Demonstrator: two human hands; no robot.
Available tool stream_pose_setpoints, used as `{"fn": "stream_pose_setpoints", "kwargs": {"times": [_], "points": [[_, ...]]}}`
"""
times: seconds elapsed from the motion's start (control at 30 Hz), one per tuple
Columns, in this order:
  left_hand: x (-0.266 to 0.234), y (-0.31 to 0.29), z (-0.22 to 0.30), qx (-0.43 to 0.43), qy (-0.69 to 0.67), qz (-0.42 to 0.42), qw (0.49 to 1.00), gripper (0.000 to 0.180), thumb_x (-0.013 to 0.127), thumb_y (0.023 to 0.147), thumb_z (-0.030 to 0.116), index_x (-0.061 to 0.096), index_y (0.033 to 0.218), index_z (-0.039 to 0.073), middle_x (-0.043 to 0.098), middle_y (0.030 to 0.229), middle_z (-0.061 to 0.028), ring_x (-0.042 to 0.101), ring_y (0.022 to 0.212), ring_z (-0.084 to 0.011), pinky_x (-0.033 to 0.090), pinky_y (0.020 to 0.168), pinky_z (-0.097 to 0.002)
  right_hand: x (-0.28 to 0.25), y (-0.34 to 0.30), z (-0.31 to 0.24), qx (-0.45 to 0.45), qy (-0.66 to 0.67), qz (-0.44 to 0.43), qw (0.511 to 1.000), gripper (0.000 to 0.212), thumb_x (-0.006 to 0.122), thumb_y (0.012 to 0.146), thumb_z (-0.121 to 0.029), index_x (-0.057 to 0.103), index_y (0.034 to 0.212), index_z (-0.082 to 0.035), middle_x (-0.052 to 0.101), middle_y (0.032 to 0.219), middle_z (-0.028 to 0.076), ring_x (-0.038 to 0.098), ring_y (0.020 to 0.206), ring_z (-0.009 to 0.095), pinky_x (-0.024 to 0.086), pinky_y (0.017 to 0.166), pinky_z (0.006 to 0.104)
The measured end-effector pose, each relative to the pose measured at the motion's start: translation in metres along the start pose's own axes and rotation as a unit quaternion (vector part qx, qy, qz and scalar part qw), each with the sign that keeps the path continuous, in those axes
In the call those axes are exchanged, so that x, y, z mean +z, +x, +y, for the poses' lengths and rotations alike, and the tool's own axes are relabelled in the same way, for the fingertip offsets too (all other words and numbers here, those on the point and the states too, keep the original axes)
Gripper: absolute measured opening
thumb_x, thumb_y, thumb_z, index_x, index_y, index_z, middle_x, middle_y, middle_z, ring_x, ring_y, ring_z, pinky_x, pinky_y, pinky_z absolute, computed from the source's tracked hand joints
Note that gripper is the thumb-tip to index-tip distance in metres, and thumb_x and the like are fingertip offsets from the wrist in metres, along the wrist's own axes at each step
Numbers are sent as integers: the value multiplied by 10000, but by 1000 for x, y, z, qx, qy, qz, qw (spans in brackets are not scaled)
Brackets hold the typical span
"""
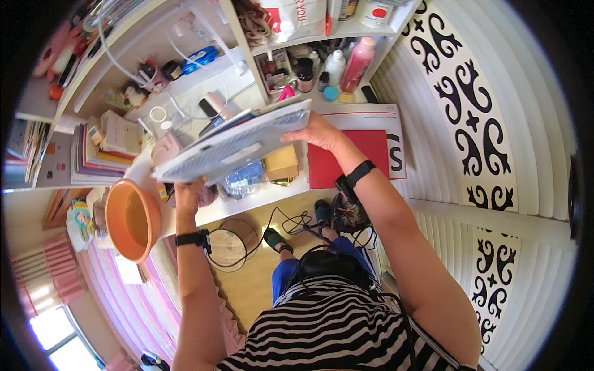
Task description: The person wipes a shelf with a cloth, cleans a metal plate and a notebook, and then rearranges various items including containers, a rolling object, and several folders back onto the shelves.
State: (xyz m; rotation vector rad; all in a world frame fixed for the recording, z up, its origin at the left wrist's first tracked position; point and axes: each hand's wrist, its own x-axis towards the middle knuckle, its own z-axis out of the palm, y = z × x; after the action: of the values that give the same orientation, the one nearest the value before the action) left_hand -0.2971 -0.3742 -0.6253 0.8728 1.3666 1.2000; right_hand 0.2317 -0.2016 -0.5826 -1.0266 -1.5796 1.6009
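Observation:
Between my two hands a large, flat, pale grey panel is held tilted above the white desk. Fine lines run across it, and a white patch shows near its middle; I cannot make out its exact kind. My left hand is closed on its lower left edge, its fingers partly hidden. My right hand grips the right end, thumb across the face. Right below the panel lie a blue item in clear plastic and a tan envelope-like packet. A red flat folder rests near my right forearm.
An orange basin stands at the desk's left end. Bottles crowd the shelf beyond the desk, and stacked books sit at left. A round stool and black cables are below. Louvred doors line the right.

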Motion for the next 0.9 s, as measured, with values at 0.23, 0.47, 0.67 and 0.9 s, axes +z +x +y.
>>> {"fn": "stream_pose_setpoints", "kwargs": {"times": [0.23,0.47,0.67,0.9], "points": [[21,1,3,-2,104,-29,994,694,1033,1061,-46,817,1720,-11,903,1593,-117,838,1450,-288,661,1292,-465,-17,-2,5,31,-36,-7,999,769,1215,982,-288,913,1630,-4,981,1580,152,883,1481,267,661,1347,454],[26,0,88,-16,-35,-2,999,706,1015,1090,2,744,1739,-62,873,1565,-151,844,1419,-311,677,1250,-478,-9,35,-72,59,26,-34,997,719,1150,1089,-365,897,1675,-34,964,1579,114,887,1426,220,697,1249,449],[-8,0,56,-108,-73,-19,991,727,1020,1112,13,723,1771,-66,881,1561,-132,850,1431,-297,668,1274,-456,23,41,-17,156,93,-19,983,693,1133,1112,-341,900,1674,-8,982,1502,122,924,1324,256,736,1159,470],[-1,14,-10,-194,18,44,980,422,1069,1108,150,849,1454,51,853,1183,-38,735,926,-200,548,812,-383,51,42,47,139,-201,77,967,936,1170,989,-596,876,1641,7,946,1547,287,931,1398,461,733,1216,527]]}}
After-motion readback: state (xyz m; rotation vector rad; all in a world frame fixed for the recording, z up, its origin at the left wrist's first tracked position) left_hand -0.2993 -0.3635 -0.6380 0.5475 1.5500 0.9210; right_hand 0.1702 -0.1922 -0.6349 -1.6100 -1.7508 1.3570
